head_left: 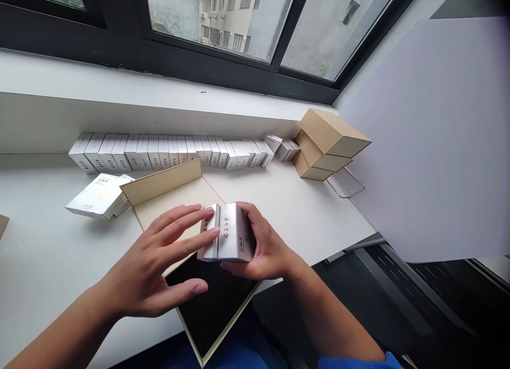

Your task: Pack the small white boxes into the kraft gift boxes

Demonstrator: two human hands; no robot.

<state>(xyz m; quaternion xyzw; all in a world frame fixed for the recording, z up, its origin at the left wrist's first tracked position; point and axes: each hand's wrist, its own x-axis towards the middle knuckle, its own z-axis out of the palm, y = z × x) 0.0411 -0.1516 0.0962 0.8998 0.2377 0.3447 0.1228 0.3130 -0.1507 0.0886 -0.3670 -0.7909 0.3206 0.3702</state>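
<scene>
My right hand point(265, 247) is wrapped round two small white printed boxes point(228, 231) held side by side, dark lettering on their faces. From the left, my left hand point(159, 265) reaches over with fingers stretched out; its fingertips touch the left box, and its thumb stands apart below. Beneath both hands lies an open tan gift box with its lid point(165, 183) folded back and a black inside point(215, 300). The hands cover part of this gift box.
Along the wall stands a long row of small white boxes point(159, 151). More white boxes point(99, 196) lie left of the lid. Tan boxes point(330, 140) are stacked at the right by a wire stand point(346, 183). A large pale panel point(434, 140) rises at the right.
</scene>
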